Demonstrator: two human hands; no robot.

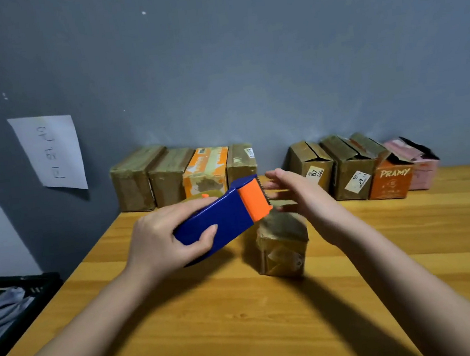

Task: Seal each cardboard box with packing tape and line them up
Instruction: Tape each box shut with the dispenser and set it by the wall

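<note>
My left hand grips a blue tape dispenser with an orange toothed head, held above the wooden table. Its head points at a small brown cardboard box standing mid-table, its top covered in brown tape. My right hand hovers over the far side of that box with its fingers straight, just beyond the dispenser's teeth. I cannot tell whether it touches tape. Several taped boxes stand in a row against the wall at the back left. Several boxes with loose flaps stand at the back right.
A paper sheet hangs on the grey wall at the left. A dark crate with grey cloth sits beside the table's left edge. An orange box marked PRAMY and a pink box end the right group.
</note>
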